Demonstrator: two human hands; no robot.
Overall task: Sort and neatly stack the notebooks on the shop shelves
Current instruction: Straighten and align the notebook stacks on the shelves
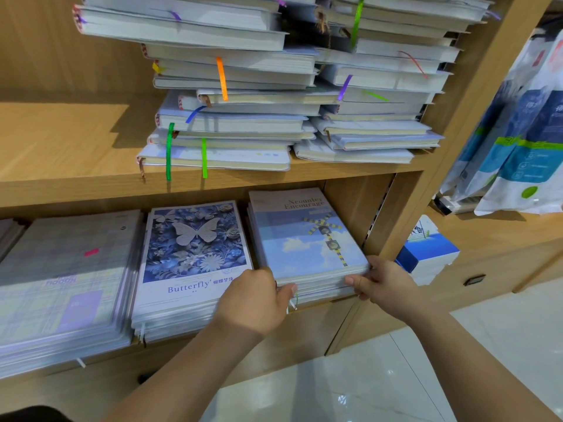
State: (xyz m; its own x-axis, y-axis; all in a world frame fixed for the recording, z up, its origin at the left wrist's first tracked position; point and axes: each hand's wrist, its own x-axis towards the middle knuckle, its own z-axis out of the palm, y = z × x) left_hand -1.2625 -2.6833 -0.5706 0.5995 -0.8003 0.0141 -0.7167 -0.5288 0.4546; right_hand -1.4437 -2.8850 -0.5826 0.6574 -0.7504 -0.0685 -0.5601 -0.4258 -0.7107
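Observation:
On the lower shelf a stack of sky-blue notebooks (301, 239) with a railway-crossing cover lies at the right end. My left hand (256, 296) grips its front left corner, thumb against the front edge. My right hand (377, 281) holds the front right corner, fingers curled round the stack's edge. To its left lies a stack of blue Butterfly notebooks (189, 257), then a stack of plaid lilac notebooks (64, 278). On the upper shelf (61, 141) two uneven piles of white notebooks (237, 95) with coloured ribbon bookmarks lean out of line.
A wooden upright (405, 214) borders the sky-blue stack on the right. Beyond it a lower counter carries a blue and white box (426, 254), and plastic-wrapped packs (518, 147) hang above. The left part of the upper shelf is bare wood. A glossy tiled floor (365, 376) lies below.

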